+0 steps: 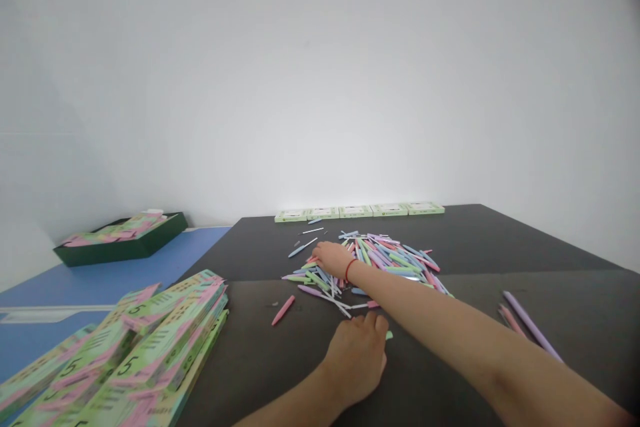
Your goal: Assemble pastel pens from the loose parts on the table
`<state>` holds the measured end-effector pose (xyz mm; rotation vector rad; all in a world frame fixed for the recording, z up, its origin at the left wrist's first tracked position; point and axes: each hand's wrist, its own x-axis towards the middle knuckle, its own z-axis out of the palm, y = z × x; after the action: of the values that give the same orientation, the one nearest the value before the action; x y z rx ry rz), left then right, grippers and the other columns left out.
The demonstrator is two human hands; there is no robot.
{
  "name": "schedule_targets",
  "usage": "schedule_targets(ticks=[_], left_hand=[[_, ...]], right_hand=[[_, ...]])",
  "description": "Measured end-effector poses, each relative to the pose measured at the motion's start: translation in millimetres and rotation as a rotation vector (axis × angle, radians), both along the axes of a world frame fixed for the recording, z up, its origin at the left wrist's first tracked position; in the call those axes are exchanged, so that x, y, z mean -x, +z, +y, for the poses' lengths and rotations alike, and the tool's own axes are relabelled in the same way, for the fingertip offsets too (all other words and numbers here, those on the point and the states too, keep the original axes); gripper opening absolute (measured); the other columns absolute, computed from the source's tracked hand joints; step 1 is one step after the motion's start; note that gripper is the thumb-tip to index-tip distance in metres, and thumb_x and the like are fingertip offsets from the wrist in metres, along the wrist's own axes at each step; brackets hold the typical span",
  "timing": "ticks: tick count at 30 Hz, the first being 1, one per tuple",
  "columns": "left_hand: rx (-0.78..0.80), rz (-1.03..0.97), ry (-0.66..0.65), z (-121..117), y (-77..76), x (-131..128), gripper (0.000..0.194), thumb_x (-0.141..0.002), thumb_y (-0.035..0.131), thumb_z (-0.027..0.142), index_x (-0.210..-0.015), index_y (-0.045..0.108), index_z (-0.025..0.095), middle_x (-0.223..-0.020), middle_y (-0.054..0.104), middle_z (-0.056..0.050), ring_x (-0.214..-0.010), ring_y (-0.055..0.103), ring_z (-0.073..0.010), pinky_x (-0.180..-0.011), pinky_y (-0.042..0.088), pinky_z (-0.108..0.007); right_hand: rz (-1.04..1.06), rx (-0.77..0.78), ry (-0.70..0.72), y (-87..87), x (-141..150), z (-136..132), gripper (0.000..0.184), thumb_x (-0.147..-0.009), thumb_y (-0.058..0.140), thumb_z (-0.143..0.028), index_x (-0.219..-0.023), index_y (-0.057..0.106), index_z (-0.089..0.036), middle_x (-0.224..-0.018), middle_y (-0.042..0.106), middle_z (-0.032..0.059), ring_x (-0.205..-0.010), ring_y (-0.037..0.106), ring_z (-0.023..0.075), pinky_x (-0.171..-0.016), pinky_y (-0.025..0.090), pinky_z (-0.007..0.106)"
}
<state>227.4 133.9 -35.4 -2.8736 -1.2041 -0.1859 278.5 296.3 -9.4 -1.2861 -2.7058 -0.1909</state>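
A heap of pastel pens and pen parts [383, 257] lies on the black table. Crossing over from the right, my right hand [334, 259], with a red band at the wrist, has its fingers curled down at the heap's left side; what they pinch, if anything, is hidden. Nearer to me, my left hand [356, 353] is closed, and a light green pen end [389, 335] pokes out at its right. Just beyond its knuckles lie a pink-and-white pen part [367, 305] and thin white refills. A pink pen barrel [283, 310] rests apart on the left.
Several green-and-pink printed boxes [165, 340] are stacked at the left front. A dark green tray [145, 240] holding more boxes stands on a blue surface [200, 247]. Flat boxes [355, 211] line the back edge by the wall. Two large pens [533, 323] lie at right.
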Motion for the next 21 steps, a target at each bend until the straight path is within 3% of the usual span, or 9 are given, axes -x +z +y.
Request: schedule_targets(ticks=[5, 10, 15, 21], left_hand=[[-0.019, -0.052, -0.014, -1, -1.7, 0, 0.03, -0.08, 0.047, 0.02, -0.109, 0.045, 0.017, -0.1, 0.059, -0.009, -0.083, 0.06, -0.0235, -0.067, 0.052, -0.036], [-0.031, -0.054, -0.012, -1, 0.8, 0, 0.031, -0.079, 0.049, 0.024, -0.109, 0.044, 0.017, -0.099, 0.059, -0.009, -0.081, 0.06, -0.0235, -0.063, 0.051, -0.034], [-0.034, -0.026, 0.015, 0, 0.4, 0, 0.021, -0.08, 0.048, 0.025, -0.099, 0.048, 0.016, -0.097, 0.059, -0.01, -0.08, 0.06, -0.0235, -0.062, 0.05, -0.034], [-0.02, -0.086, -0.005, 0, 3.8, 1, 0.029, -0.077, 0.047, 0.02, -0.106, 0.046, 0.017, -0.096, 0.062, -0.008, -0.081, 0.061, -0.023, -0.064, 0.05, -0.033]], right_hand=[[-0.032, 0.024, 0.134, -4.0, 27, 0, 0.025, -0.09, 0.054, -0.03, -0.11, 0.057, -0.016, -0.113, 0.058, 0.0073, -0.099, 0.057, 0.0212, -0.084, 0.048, 0.042], [-0.052, 0.026, 0.221, -8.5, 17, -13, 0.015, -0.085, 0.055, -0.021, -0.097, 0.064, -0.014, -0.101, 0.061, 0.0103, -0.101, 0.055, 0.0221, -0.087, 0.042, 0.034], [-0.082, 0.033, 0.247, -6.3, 4, -21, 0.014, -0.085, 0.053, -0.02, -0.093, 0.064, -0.015, -0.101, 0.06, 0.0104, -0.1, 0.055, 0.0221, -0.085, 0.041, 0.032], [-0.125, 0.065, 0.23, 4.6, 15, -29, 0.017, -0.085, 0.052, -0.022, -0.096, 0.063, -0.015, -0.103, 0.062, 0.0107, -0.096, 0.059, 0.0234, -0.081, 0.044, 0.034]])
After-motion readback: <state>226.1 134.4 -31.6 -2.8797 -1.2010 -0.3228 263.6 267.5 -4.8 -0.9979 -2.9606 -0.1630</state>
